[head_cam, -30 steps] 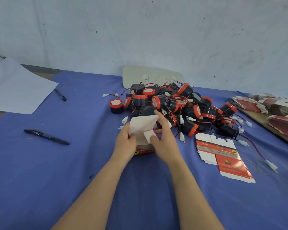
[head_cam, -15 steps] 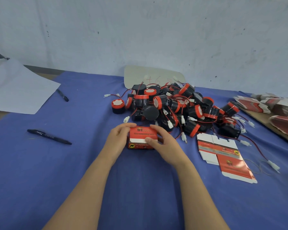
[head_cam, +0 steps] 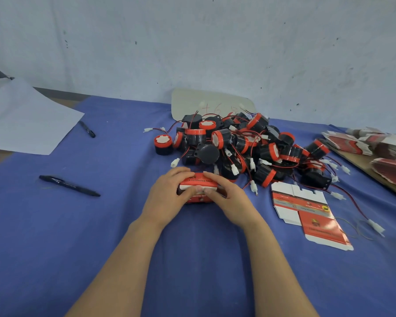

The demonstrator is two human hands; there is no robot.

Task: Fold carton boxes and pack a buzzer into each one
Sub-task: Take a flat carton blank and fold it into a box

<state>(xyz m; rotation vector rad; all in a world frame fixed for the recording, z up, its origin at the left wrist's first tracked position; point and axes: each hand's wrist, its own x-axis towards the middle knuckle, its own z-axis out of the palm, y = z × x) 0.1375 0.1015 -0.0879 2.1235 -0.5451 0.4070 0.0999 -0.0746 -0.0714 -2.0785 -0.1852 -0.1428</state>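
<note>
Step in hand: closing one carton box (head_cam: 199,182). It sits mid-tabletop (head_cam: 114,236), just in front of the pile of buzzers (head_cam: 245,145). Left hand (head_cam: 167,195) and right hand (head_cam: 232,199) both grip it. Fingers are curled over the red top and the thumbs meet on the near face, apparently pressing the flap seam. The box looks squared up and shut from here. Can't tell whether a buzzer is inside, the walls hide it. No wire visibly sticking out.

Judgement: this unit is at or near done, the batch is not. The pile is large, one flat carton (head_cam: 306,213) lies unfolded just right of the hands, and a stack of flat cartons (head_cam: 375,145) sits at the far right edge.

Next move likely needs: confirm the tuck flap is seated, set the box aside clear of the pile, then take the flat carton and pop it open. Watch the loose leads with white connectors. They look tangled, so lifting one buzzer may drag its neighbours.
</note>
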